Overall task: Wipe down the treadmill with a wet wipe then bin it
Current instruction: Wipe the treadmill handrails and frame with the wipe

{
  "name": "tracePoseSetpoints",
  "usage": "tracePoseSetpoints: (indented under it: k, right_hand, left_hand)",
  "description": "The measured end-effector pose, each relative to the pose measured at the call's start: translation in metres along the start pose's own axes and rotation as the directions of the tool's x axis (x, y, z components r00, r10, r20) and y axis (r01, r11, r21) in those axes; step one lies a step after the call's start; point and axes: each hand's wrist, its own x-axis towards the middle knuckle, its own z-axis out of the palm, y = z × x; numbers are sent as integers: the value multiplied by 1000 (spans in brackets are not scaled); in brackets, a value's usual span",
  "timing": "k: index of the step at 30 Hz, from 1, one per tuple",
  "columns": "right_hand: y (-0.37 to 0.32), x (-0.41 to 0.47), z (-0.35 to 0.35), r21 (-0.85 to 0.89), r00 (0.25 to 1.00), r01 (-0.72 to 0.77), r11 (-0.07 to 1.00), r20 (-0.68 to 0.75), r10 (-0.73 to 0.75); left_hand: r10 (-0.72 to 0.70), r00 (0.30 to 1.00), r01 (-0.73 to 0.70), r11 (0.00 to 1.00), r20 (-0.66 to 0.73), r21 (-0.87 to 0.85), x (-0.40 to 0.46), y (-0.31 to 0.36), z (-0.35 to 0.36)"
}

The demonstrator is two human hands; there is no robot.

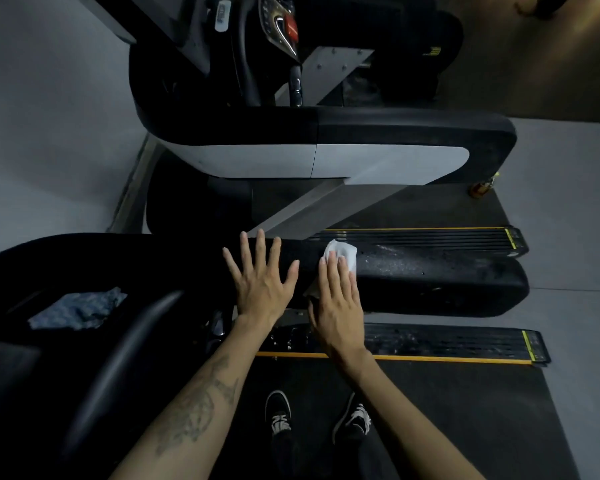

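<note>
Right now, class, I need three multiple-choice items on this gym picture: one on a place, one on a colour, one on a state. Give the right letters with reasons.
1. Where is the wet wipe?
A. on the floor
B. under the right hand on the black handrail
C. in a bin

2. What colour are the stripes edging the treadmill's side rails?
A. yellow
B. red
C. green

3. How is the left hand?
A. curled in a fist
B. pinching the wipe
C. flat, fingers spread, on the handrail

Answers:
1 B, the wipe shows white beneath the right fingertips on the handrail.
2 A, a yellow line runs along each rail.
3 C, all its fingers lie straight and apart, holding nothing.
</note>
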Motion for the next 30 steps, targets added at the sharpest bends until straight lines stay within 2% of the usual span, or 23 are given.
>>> tracePoseSetpoints:
  k: [2, 5, 7, 9, 14, 16, 20, 25, 30]
  right_hand:
    - [-11, 2, -2, 10, 1000, 11, 1000, 18, -11]
    - [-5, 13, -4, -10, 987, 154, 988, 42, -154]
    - [7, 16, -6, -42, 979, 198, 979, 62, -195]
    - [11, 12, -5, -55, 984, 172, 984, 56, -169]
    - [-17, 4, 1, 43, 999, -26, 999, -18, 27]
    - [-21, 6, 1, 32, 1000, 2, 999, -3, -2]
    - [7, 0, -3, -10, 984, 177, 984, 14, -176]
    - [14, -10, -1, -5, 998, 66, 998, 1, -66]
    - [7, 10, -1, -3, 986, 169, 986, 2, -169]
  left_hand:
    - [-5, 1000, 5, 1000, 20, -5, 0, 1, -1]
    - [3, 999, -3, 1000, 34, 3, -2, -1, 1]
    - [9, 999, -9, 1000, 37, 6, -1, -1, 1]
    - [12, 999, -13, 1000, 34, 4, -1, -1, 3]
    - [5, 999, -5, 1000, 32, -1, -1, 0, 2]
    - [-10, 999, 10, 1000, 44, 1, 0, 1, 2]
    - [-10, 999, 9, 1000, 49, 9, -2, 1, 4]
    - [-57, 998, 58, 998, 25, -15, 0, 8, 7]
    - [-59, 998, 59, 998, -9, -17, -3, 10, 7]
